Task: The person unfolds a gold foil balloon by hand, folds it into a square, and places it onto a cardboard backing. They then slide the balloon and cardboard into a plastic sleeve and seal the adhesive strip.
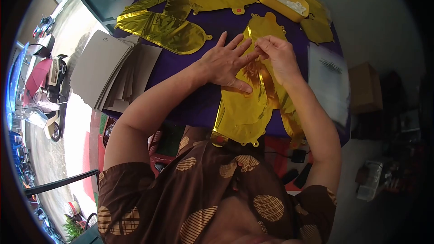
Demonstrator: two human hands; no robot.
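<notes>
Closest in, a brown shirt [167,199] with tan patterned rounds fills the foreground. Over on the left, a stack of grey card [97,68] fans across the table's [199,108] edge, gold foil pieces [167,31] lying beyond it. Now the left hand [226,65]: open, fingers spread, palm down on the gold foil sheet [242,113] in the middle. Right beside its fingertips, the right hand [278,58] closes in a pinch over that sheet; I can't tell what, if anything, sits between the fingertips. Behind them, a yellow tub [279,8] holds something crumpled and white [296,7]. Further right, a clear plastic packet [330,86] with dark print lies flat, contents unclear, and past the table stands a brown box [365,88], its inside hidden.

To the edges: purple cloth shows between card and sheet, the sheet's lower end reaches the near rim, and a narrower purple strip runs up beside the packet.
</notes>
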